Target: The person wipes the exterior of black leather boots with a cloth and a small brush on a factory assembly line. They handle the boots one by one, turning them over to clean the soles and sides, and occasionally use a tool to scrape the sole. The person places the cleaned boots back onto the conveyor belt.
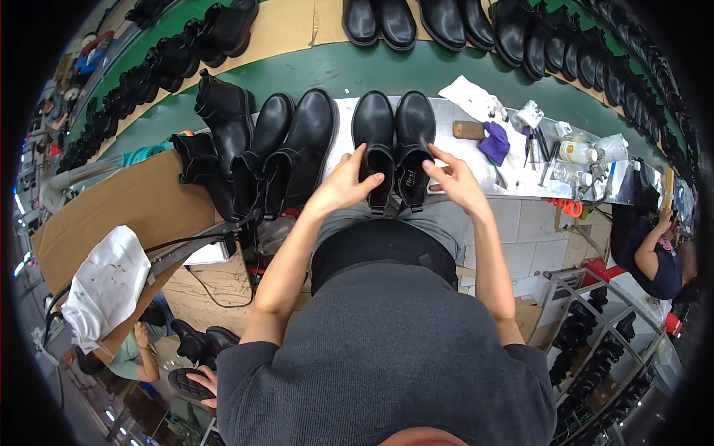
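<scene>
A pair of black ankle boots stands side by side in front of me, toes pointing away. My left hand (343,183) grips the left boot (372,123) at its shaft, thumb over the opening and fingers along the outer side. On the right boot (415,121), my right hand (457,182) has thumb and index finger at the outer edge of the opening. Both boots rest on the pale work surface (476,163) close to my body. Left of them are more black boots (309,123), some upright and some leaning on each other.
Rows of black boots (439,22) line the green conveyor (312,70) beyond. To the right lie a purple cloth (494,143), a brown block (468,131), a white rag (476,100) and bottles (578,152). Cardboard (111,201) covers the left side. Co-workers (654,253) are at both sides.
</scene>
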The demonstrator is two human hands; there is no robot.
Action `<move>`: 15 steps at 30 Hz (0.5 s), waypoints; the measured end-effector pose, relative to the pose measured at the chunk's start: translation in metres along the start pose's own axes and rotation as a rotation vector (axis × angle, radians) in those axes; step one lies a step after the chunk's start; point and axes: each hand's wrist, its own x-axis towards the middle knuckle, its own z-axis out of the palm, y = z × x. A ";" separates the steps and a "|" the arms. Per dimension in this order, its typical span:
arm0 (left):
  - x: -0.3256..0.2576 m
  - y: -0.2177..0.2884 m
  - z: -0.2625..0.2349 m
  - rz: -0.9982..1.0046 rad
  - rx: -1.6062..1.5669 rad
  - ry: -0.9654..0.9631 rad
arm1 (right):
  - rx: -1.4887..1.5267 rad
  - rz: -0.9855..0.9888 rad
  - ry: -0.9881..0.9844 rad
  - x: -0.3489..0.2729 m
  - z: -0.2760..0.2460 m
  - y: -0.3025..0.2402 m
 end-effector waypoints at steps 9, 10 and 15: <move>0.049 -0.019 0.002 -0.542 -0.805 0.057 | 0.272 0.190 0.096 0.068 -0.010 0.038; 0.050 -0.001 -0.002 -0.525 -0.760 0.025 | 0.189 0.163 0.046 0.073 -0.002 0.024; 0.067 -0.017 0.014 -0.378 -0.397 0.207 | 0.293 -0.141 0.105 0.064 0.012 0.019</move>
